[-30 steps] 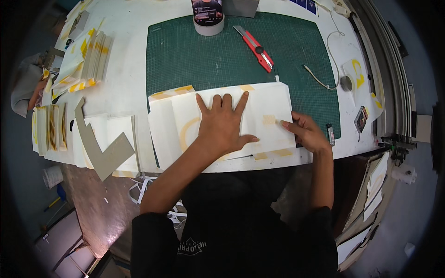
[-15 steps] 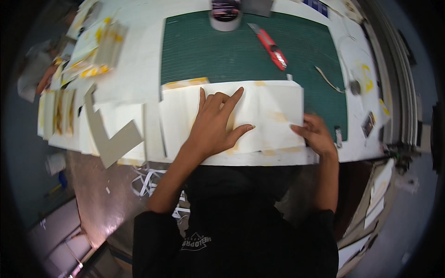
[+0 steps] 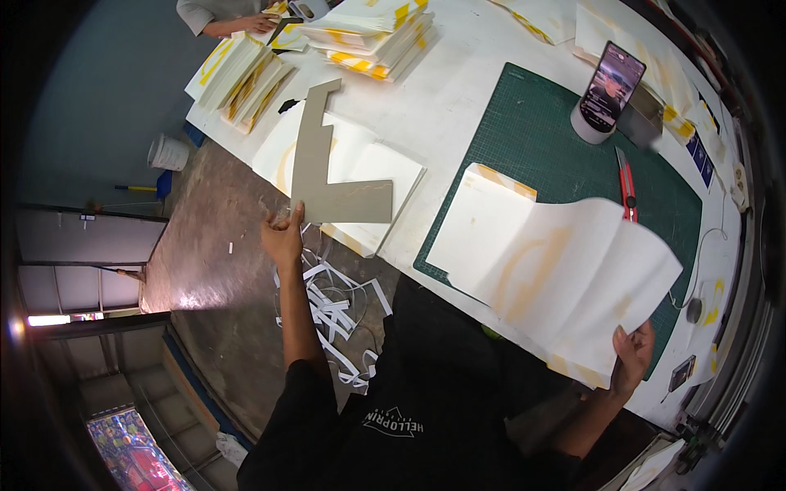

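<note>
My left hand [image 3: 282, 237] has its thumb and fingers closed on the lower left corner of a grey, notched cardboard template [image 3: 313, 168], which lies over a pile of white paper [image 3: 399, 168]. At the near right, my right hand [image 3: 632, 360] pinches the edge of a large folded white paper sheet [image 3: 565, 262] with faint yellowish patches. The sheet's right side is bowed up, and its left part rests on the green cutting mat [image 3: 524, 123]. Just beyond the sheet lies a red utility knife [image 3: 627, 184], its near end hidden by the paper.
A lit phone [image 3: 612, 86] leans on a round white container [image 3: 589, 127] at the mat's far side. Stacked yellow-marked papers [image 3: 381, 41] stand farther back, near a co-worker's hand [image 3: 260, 23]. Paper strips [image 3: 332, 311] litter the floor beside the white table [image 3: 458, 82].
My left hand has left the white sheet and moved left onto the grey template. My right hand has raised the sheet's right side. The view has turned toward the left.
</note>
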A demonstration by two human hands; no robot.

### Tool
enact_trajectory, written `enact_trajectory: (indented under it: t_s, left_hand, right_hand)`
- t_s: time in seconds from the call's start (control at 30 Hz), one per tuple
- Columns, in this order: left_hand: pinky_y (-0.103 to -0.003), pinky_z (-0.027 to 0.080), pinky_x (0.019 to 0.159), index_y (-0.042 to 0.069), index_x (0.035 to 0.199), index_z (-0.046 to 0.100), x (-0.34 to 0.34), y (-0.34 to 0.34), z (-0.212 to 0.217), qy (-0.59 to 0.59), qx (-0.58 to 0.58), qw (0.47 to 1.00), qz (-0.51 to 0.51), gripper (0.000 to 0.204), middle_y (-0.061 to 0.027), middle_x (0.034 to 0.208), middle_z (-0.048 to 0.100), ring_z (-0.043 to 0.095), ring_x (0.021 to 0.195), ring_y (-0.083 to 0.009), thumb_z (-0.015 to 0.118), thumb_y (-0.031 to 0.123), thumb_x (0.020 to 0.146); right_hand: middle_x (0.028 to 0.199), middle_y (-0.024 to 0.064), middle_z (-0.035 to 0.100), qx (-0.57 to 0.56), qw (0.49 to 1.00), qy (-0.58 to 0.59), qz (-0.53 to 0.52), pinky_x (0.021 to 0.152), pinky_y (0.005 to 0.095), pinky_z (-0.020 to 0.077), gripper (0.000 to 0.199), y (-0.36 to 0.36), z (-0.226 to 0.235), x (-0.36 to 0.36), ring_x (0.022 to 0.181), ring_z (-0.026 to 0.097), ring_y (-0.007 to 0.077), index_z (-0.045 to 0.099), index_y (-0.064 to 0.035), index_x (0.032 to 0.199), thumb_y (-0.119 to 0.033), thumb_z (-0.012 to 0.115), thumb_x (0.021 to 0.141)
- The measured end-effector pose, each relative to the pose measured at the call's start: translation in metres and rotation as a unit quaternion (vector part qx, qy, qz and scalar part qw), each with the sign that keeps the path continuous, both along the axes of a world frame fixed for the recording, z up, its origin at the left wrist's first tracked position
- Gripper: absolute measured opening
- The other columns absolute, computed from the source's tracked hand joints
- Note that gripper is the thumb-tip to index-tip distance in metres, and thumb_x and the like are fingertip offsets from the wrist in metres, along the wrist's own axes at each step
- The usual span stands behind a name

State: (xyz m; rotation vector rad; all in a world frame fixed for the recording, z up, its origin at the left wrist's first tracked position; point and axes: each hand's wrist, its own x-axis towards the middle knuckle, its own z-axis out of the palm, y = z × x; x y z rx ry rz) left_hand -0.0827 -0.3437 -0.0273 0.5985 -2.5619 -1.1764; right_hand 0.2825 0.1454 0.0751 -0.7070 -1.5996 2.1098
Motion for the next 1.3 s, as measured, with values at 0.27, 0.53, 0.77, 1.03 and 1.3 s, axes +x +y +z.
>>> enact_trajectory:
  t_s: [0.27,0.53,0.77,1.03,1.3]
  left_hand:
    - [-0.032,0.057,0.087,0.003,0.113,0.065,0.009,-0.029,0.000,0.045,0.446,0.893,-0.039,0.025,-0.0073,0.109,0.072,0.071,0.095,-0.0178,0.074,0.024,0.102]
    - [-0.040,0.062,0.097,-0.001,0.125,0.063,0.058,-0.148,0.038,0.328,0.479,0.813,0.043,0.024,-0.0163,0.124,0.071,0.073,0.110,-0.0247,0.063,0.016,0.107]
    - [-0.035,0.062,0.099,-0.009,0.127,0.061,0.087,-0.168,0.090,0.445,0.471,0.759,0.064,0.028,-0.0194,0.127,0.070,0.072,0.112,-0.0246,0.059,0.012,0.109]
    - [-0.037,0.066,0.086,0.002,0.112,0.066,0.060,-0.045,0.066,0.243,0.499,0.832,-0.019,0.014,-0.0116,0.112,0.075,0.076,0.098,-0.0216,0.063,0.015,0.107]
    - [-0.030,0.060,0.073,0.000,0.113,0.067,-0.002,0.012,0.003,0.095,0.375,0.922,-0.021,0.033,-0.0075,0.099,0.068,0.067,0.081,-0.0140,0.075,0.030,0.102]
  right_hand:
    - [0.128,0.0181,0.069,-0.023,0.969,0.147,0.197,0.101,0.0331,0.0524,0.043,-0.089,0.083,-0.219,0.114,0.069,0.0197,0.057,0.0099,0.138,-0.004,0.068,0.098]
    - [0.112,0.0169,0.076,-0.139,0.907,0.314,0.245,0.077,0.0278,0.0619,0.035,-0.191,0.127,-0.300,0.098,0.074,0.0155,0.058,0.0080,0.136,-0.003,0.066,0.103]
    - [0.106,0.0134,0.076,-0.187,0.967,0.049,0.168,0.065,0.0257,0.0577,0.033,-0.241,-0.004,-0.301,0.086,0.072,0.0132,0.059,0.0067,0.133,-0.003,0.066,0.102]
    - [0.111,0.0219,0.074,-0.050,0.966,-0.116,0.224,0.070,0.0353,0.0677,0.029,-0.241,-0.083,-0.283,0.087,0.077,0.0234,0.059,0.0108,0.129,-0.002,0.064,0.103]
    - [0.099,0.0177,0.079,0.184,0.966,0.013,0.183,0.075,0.0319,0.0629,0.038,-0.190,-0.053,-0.159,0.088,0.079,0.0227,0.060,0.0042,0.127,-0.010,0.077,0.097]
